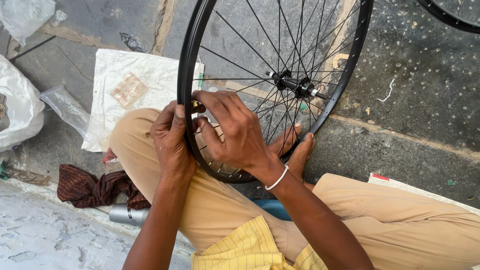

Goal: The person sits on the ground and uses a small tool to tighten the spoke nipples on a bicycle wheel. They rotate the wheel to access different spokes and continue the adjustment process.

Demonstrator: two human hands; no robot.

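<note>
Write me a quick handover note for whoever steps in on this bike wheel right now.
Left hand: fingers pressed on the black wheel rim at its near-left edge, by a small yellow bit.
Right hand: fingers curled over the same spot, reaching among the spokes.
Wheel stands upright across the lap, its lower edge braced by a bare foot; hub sits in the middle.
Grey canister and dark red rag lie on the ground to the left.
Done or left: cannot tell from this view.

2 hands (172, 137) on 1 wheel (192, 55) (second rim (450, 17) just at the corner), 1 white sack (125, 90), 1 rag (92, 187), 1 metal can (127, 215), 2 plastic bags (17, 107).
</note>
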